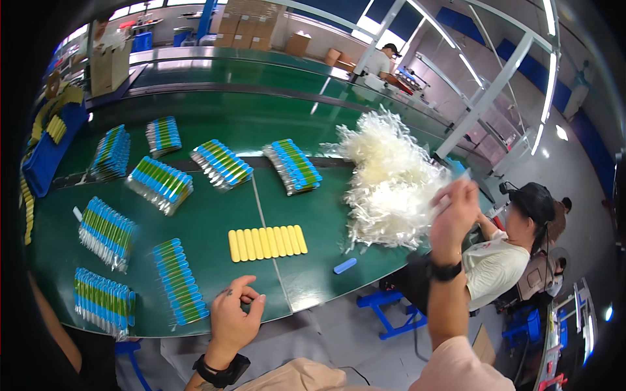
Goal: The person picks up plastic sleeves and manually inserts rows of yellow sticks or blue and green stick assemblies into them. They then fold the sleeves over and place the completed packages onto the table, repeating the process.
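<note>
Appearing at the near edge of the tabletop (pixel 228 326), the left hand (pixel 238 311) is held with its fingers loosely curled, and nothing is seen in its grasp. A black band (pixel 223 371) is worn on that wrist. To its left, a slanting row of blue-and-green packs (pixel 180 281) is laid out. Just beyond the hand, yellow sticks (pixel 267 244) are lined up side by side, and a single blue stick (pixel 345 266) is set apart to their right. The right hand (pixel 454 205) is raised at the right side of a heap of clear wrappers (pixel 385 182); it is blurred, so whether anything is gripped cannot be told. Beside it, a co-worker in a black cap (pixel 499 264) is seen. Farther up the tabletop, more packs are piled in stacks (pixel 292 167), and yellow pieces are held in a blue bin (pixel 73 144) at the left. In the background, cardboard boxes (pixel 244 26) are stacked.
</note>
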A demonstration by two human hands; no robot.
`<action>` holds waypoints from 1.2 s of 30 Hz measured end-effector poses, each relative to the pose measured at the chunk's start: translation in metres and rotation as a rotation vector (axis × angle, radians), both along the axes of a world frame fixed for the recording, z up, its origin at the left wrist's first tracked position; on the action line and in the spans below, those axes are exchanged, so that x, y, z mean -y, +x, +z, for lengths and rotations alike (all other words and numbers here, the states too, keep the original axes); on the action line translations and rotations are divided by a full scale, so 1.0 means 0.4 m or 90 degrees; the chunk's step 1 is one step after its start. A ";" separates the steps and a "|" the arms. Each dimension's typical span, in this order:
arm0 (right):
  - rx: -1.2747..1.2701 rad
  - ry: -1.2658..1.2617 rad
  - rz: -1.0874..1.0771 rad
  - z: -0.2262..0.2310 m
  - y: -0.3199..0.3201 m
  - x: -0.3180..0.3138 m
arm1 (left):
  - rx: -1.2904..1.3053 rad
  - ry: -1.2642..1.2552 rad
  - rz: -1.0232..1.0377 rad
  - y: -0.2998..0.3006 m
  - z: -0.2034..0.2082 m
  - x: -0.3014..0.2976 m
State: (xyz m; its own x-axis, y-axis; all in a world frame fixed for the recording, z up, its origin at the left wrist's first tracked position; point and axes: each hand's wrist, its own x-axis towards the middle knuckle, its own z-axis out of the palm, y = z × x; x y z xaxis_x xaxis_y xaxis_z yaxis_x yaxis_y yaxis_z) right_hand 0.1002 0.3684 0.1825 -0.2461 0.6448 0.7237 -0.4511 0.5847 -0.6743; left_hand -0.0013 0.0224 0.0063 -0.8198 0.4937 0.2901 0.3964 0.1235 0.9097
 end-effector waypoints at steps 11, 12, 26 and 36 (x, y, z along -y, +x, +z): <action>0.776 0.572 -0.270 -0.216 -0.029 -0.301 | -0.199 -0.010 0.058 0.038 -0.019 0.051; 0.692 0.505 -0.098 -0.196 -0.018 -0.305 | -0.271 0.015 0.054 0.048 -0.021 0.073; 0.693 0.602 0.321 -0.289 0.026 0.257 | -0.310 -0.236 0.244 0.056 -0.014 0.335; 0.483 0.452 0.262 -0.367 0.120 0.228 | -0.322 -0.264 0.197 0.011 -0.031 0.278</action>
State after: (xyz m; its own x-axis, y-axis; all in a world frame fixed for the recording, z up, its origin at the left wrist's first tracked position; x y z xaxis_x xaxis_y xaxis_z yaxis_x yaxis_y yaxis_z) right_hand 0.1483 0.2773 0.0358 -0.8796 -0.0872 0.4676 -0.3122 0.8475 -0.4293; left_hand 0.0030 -0.0888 -0.0061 -0.7548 0.4117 0.5107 0.6473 0.5935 0.4782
